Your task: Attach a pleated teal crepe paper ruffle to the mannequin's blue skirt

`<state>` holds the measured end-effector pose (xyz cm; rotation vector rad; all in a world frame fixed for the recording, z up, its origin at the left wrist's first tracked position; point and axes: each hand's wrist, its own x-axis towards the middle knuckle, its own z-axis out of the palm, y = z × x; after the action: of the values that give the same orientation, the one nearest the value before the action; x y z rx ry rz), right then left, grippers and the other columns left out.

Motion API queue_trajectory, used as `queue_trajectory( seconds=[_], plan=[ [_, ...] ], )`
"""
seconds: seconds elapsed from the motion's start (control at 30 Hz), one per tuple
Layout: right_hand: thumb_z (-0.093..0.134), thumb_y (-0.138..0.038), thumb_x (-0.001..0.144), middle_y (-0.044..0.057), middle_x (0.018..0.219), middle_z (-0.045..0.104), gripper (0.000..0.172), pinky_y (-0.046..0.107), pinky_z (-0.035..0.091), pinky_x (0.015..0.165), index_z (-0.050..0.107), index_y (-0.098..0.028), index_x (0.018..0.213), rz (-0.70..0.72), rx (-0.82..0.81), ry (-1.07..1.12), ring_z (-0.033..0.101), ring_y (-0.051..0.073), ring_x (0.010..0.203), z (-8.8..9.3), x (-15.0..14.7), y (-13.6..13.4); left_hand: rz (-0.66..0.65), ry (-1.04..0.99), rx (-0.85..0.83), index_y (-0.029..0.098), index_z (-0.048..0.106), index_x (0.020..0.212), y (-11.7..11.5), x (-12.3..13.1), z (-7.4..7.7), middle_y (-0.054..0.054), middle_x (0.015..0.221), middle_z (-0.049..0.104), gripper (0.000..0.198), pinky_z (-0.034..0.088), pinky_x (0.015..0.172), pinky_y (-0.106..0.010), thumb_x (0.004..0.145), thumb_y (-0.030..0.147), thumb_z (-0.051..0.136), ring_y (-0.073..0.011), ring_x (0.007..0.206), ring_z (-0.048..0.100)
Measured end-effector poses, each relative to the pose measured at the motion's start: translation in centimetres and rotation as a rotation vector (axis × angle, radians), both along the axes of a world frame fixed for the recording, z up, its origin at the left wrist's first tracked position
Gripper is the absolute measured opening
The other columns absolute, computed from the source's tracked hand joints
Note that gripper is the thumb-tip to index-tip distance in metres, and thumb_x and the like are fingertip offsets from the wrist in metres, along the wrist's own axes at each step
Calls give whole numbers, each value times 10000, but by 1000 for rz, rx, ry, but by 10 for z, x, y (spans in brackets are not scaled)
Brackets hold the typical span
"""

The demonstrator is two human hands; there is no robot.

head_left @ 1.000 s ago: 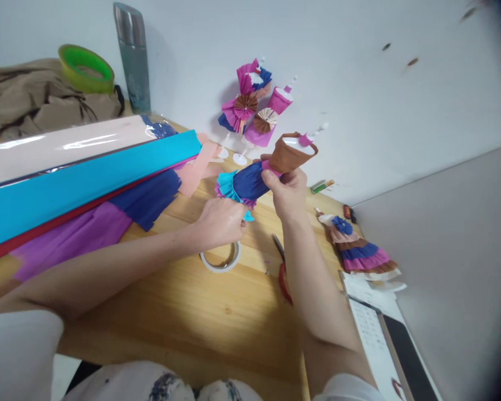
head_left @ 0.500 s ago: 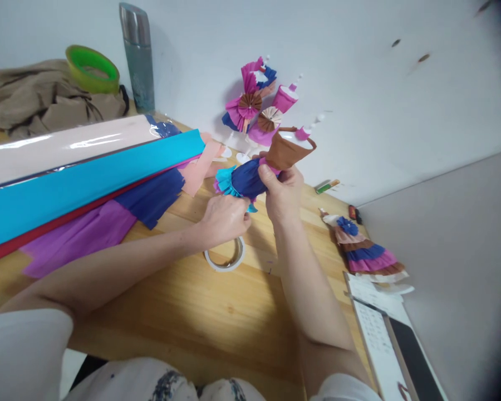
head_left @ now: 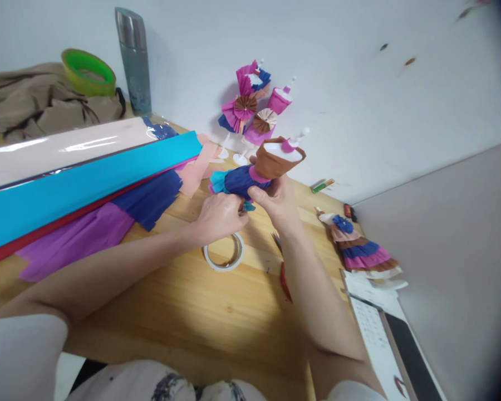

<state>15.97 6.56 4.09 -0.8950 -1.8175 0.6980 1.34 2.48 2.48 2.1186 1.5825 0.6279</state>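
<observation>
A small paper doll figure [head_left: 241,181] is held tilted above the table, with a brown flared top, a white disc and beads at its upper end, a dark blue body and a turquoise ruffle. My right hand [head_left: 278,203] wraps round its middle, thumb on the near side. At the ruffle, my left hand [head_left: 222,214] is closed with fingers curled in; a bit of turquoise crepe paper [head_left: 249,206] shows beyond its fingertips. A roll of tape [head_left: 209,257] lies on the table just below my left hand. Scissors [head_left: 284,283] with a red handle lie partly hidden by my right forearm.
Crepe paper rolls, turquoise [head_left: 87,177] and others, fill the left side. More paper dolls [head_left: 254,111] stand by the wall. A layered paper dress doll [head_left: 361,248] lies at right above a notebook [head_left: 371,328]. A bottle [head_left: 134,67] and a green-yellow tape roll [head_left: 73,78] are at the back.
The doll has shifted slightly left and down, its brown top turned a little. My right hand moved with it, and the scissors now show beside my right forearm.
</observation>
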Motion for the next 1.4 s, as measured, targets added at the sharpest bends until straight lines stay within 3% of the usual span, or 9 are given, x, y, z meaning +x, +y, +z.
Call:
queue_trajectory(
  seconds=[0.17, 0.47, 0.7, 0.87, 1.0, 1.1, 1.2, 1.27, 1.4],
  plan=[
    [728, -696, 751, 94, 1127, 703, 597, 406, 552, 903, 636, -239, 1125, -18, 47, 38, 662, 277, 1064, -2, 2, -5, -8, -31, -20, 193, 715, 793, 0, 0, 1, -76, 682, 678, 172, 419, 610, -317, 827, 273, 566, -272, 766, 688],
    [744, -585, 753, 28, 832, 706, 406, 360, 534, 736, 654, -218, 901, -111, 2, 54, 646, 218, 786, 9, -6, 32, 2, -130, -45, 190, 539, 575, 8, -8, 4, -10, 538, 522, 205, 288, 547, -296, 767, 247, 585, -168, 570, 505],
    [712, -616, 766, 12, 832, 708, 418, 343, 532, 737, 649, -229, 911, -210, 35, 69, 634, 207, 778, -7, -2, 39, -17, -119, -69, 194, 484, 573, 9, -9, -1, 13, 532, 450, 212, 259, 547, -292, 768, 218, 563, -151, 559, 444],
    [722, -624, 771, 33, 961, 728, 492, 359, 548, 807, 653, -234, 1063, -165, 31, 21, 671, 226, 883, -13, 0, 35, -25, -79, -27, 191, 513, 573, 9, -8, 1, 9, 536, 453, 211, 250, 554, -295, 779, 225, 547, -146, 551, 409],
    [691, -596, 832, 84, 1233, 664, 535, 367, 552, 843, 583, -268, 1241, -234, 91, 66, 659, 243, 1073, -9, 4, 9, -33, -90, -35, 192, 486, 571, 11, -9, 0, 10, 538, 453, 211, 255, 563, -293, 767, 220, 559, -144, 557, 409],
    [628, -445, 928, 71, 1060, 686, 228, 366, 540, 836, 635, -263, 1066, -372, 236, 110, 658, 222, 991, -10, 10, -32, -37, -106, -37, 194, 437, 549, 12, -10, -2, 14, 520, 415, 244, 222, 557, -302, 759, 215, 559, -140, 544, 377],
    [574, -343, 972, 38, 809, 686, 161, 340, 515, 709, 648, -235, 879, -24, 221, -209, 650, 192, 754, -23, 14, -76, -48, -124, -8, 197, 384, 528, 13, -10, -3, 18, 515, 388, 284, 205, 558, -311, 753, 200, 557, -138, 545, 353],
    [617, -464, 937, 61, 771, 681, 268, 360, 494, 644, 666, -204, 895, 151, 257, -460, 630, 219, 707, -38, 13, -99, -51, -120, -2, 199, 349, 523, 14, -11, -3, 23, 515, 367, 304, 200, 561, -316, 746, 178, 555, -134, 549, 336],
    [721, -504, 856, 144, 973, 727, 385, 434, 496, 757, 703, -141, 982, 121, 259, -838, 640, 300, 897, -63, 4, -118, -25, -82, -5, 199, 319, 519, 16, -11, -1, 28, 515, 323, 321, 186, 562, -325, 740, 161, 549, -131, 554, 291]
  ],
)
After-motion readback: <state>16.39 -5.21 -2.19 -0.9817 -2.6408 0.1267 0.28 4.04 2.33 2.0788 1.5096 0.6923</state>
